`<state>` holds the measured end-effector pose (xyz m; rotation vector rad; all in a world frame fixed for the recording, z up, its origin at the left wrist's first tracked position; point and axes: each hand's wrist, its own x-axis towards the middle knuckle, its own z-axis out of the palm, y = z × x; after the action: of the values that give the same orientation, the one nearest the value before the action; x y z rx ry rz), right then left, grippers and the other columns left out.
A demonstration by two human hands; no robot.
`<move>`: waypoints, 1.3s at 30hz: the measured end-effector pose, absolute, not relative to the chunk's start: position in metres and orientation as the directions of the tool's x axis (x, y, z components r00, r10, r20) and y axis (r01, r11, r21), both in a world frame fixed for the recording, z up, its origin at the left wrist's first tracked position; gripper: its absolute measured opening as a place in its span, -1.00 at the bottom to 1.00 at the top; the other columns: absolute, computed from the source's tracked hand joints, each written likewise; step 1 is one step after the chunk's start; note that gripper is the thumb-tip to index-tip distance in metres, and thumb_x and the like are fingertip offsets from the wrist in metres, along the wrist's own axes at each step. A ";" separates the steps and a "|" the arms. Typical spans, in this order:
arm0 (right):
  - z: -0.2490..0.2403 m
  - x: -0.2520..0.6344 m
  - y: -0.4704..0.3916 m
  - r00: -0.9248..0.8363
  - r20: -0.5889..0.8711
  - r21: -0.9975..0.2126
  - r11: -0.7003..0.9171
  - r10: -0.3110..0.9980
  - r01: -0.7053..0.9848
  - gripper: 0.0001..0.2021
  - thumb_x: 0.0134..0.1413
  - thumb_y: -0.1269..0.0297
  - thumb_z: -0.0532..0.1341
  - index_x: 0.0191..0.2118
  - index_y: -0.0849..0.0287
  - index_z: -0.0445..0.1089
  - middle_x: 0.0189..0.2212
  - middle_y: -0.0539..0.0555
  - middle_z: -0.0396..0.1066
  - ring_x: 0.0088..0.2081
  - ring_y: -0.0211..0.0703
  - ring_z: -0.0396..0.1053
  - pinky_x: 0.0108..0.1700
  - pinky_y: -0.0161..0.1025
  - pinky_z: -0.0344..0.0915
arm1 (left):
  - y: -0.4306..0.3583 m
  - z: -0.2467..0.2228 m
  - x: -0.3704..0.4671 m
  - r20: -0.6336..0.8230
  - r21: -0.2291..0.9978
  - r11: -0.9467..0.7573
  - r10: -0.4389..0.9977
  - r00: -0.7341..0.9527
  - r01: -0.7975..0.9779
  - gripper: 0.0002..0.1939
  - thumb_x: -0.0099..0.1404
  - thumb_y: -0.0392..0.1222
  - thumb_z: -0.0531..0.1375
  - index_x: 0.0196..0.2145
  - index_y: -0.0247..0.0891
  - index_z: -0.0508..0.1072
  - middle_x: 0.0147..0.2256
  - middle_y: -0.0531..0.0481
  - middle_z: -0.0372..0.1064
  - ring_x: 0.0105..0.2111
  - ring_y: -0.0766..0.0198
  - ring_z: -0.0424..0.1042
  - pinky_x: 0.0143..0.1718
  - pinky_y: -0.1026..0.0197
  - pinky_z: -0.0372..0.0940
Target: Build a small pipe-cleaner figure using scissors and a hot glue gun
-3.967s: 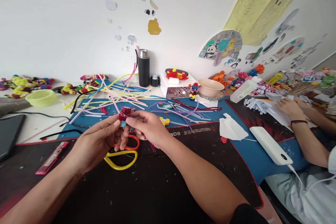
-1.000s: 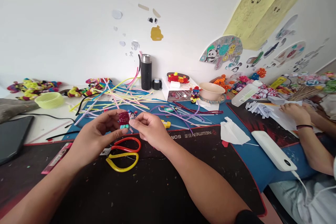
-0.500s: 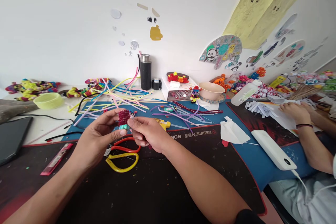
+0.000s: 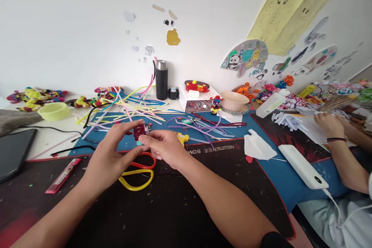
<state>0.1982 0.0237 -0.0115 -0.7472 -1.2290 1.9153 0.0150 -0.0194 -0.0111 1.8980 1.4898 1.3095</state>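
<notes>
Above the black desk mat, a small dark-red pipe-cleaner figure [image 4: 139, 131] with a turquoise end is between my two hands. My left hand [image 4: 112, 151] is closed on its left side, fingertips at the top and thumb near the bottom. From the right, my right hand [image 4: 165, 146] pinches it, thumb across its front; my fingers hide part of it. Just below lie scissors with red and yellow handles [image 4: 136, 180], their blades covered by my left hand. A yellow glue gun [image 4: 181, 137] sits behind my right hand, partly hidden.
Loose pipe cleaners [image 4: 136, 110] spread behind my hands. A black thermos [image 4: 162, 81], white box [image 4: 190, 104] and beige bowl [image 4: 234, 100] stand by the wall. At left are a pink packet [image 4: 63, 176] and tablet [image 4: 16, 155]. A co-worker's hands [image 4: 329, 126] and a power bank [image 4: 303, 166] are at right.
The figure has shifted slightly right and turned in my fingers. My right thumb now lies across its front, and my left thumb has moved right, lower down, covering more of the scissors.
</notes>
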 end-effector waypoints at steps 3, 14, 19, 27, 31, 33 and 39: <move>-0.015 0.198 0.024 -0.536 -0.081 -0.940 -0.243 0.840 -0.239 -0.43 -0.17 -0.25 0.58 -0.33 0.19 0.53 -0.64 -0.16 0.22 -0.62 -0.40 0.01 -0.58 -0.28 -0.12 | -0.020 -0.009 0.013 0.512 0.624 -0.405 0.858 0.041 0.668 -0.47 0.35 0.18 0.37 0.20 0.00 0.55 0.10 -0.11 0.63 0.14 -0.18 0.54 0.34 -0.23 0.31; -0.010 0.200 0.022 -0.578 -0.116 -0.942 -0.274 0.808 -0.194 -0.45 -0.11 -0.25 0.55 -0.33 0.16 0.50 -0.66 -0.21 0.07 -0.60 -0.37 -0.03 -0.53 -0.28 -0.12 | -0.017 -0.002 0.001 0.277 0.819 -0.205 0.959 -0.056 0.535 -0.32 0.15 0.32 0.46 0.14 -0.02 0.63 0.12 -0.11 0.67 0.16 -0.24 0.57 0.22 -0.08 0.42; -0.012 0.200 0.023 -0.585 -0.109 -0.934 -0.284 0.804 -0.217 -0.47 -0.11 -0.21 0.57 -0.33 0.14 0.47 -0.66 -0.21 0.09 -0.60 -0.37 -0.03 -0.55 -0.30 -0.09 | -0.015 0.002 -0.001 0.239 0.875 -0.182 0.968 -0.073 0.449 -0.29 0.03 0.32 0.53 0.07 -0.04 0.67 0.10 -0.13 0.68 0.16 -0.26 0.58 0.22 -0.13 0.44; -0.016 0.201 0.025 -0.573 -0.092 -0.945 -0.252 0.814 -0.207 -0.50 -0.04 -0.18 0.55 -0.35 0.13 0.44 -0.65 -0.21 0.11 -0.61 -0.38 -0.01 -0.57 -0.31 -0.07 | -0.016 0.002 -0.001 0.222 0.872 -0.152 0.970 -0.099 0.466 -0.24 0.00 0.37 0.52 0.08 -0.06 0.66 0.11 -0.12 0.68 0.20 -0.26 0.55 0.23 -0.13 0.44; -0.018 0.201 0.026 -0.541 -0.070 -0.962 -0.200 0.838 -0.186 -0.53 -0.02 -0.15 0.54 -0.37 0.13 0.43 -0.63 -0.19 0.14 -0.61 -0.38 0.03 -0.57 -0.31 -0.07 | -0.015 0.002 -0.001 0.225 0.866 -0.154 0.970 -0.095 0.475 -0.23 0.01 0.39 0.51 0.07 -0.09 0.66 0.09 -0.14 0.69 0.18 -0.27 0.57 0.21 -0.12 0.46; -0.020 0.201 0.027 -0.532 -0.053 -0.968 -0.173 0.845 -0.180 -0.52 0.02 -0.19 0.51 -0.36 0.14 0.45 -0.61 -0.17 0.17 -0.62 -0.38 0.04 -0.56 -0.30 -0.07 | -0.015 0.002 -0.002 0.223 0.863 -0.152 0.970 -0.093 0.482 -0.24 0.01 0.39 0.51 0.07 -0.09 0.66 0.09 -0.15 0.69 0.18 -0.28 0.57 0.21 -0.12 0.47; -0.027 0.201 0.030 -0.527 -0.004 -0.980 -0.108 0.850 -0.166 -0.53 0.14 -0.22 0.44 -0.29 0.15 0.52 -0.56 -0.11 0.28 -0.61 -0.38 0.08 -0.55 -0.31 -0.04 | -0.013 0.000 -0.003 0.185 0.903 -0.137 0.979 -0.082 0.407 -0.26 0.00 0.30 0.56 0.08 -0.08 0.66 0.12 -0.16 0.67 0.23 -0.28 0.53 0.24 -0.14 0.44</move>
<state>0.2013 0.0296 -0.0272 -0.7917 -1.4147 1.7325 -0.0033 -0.0134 0.0002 1.5830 1.5211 1.2019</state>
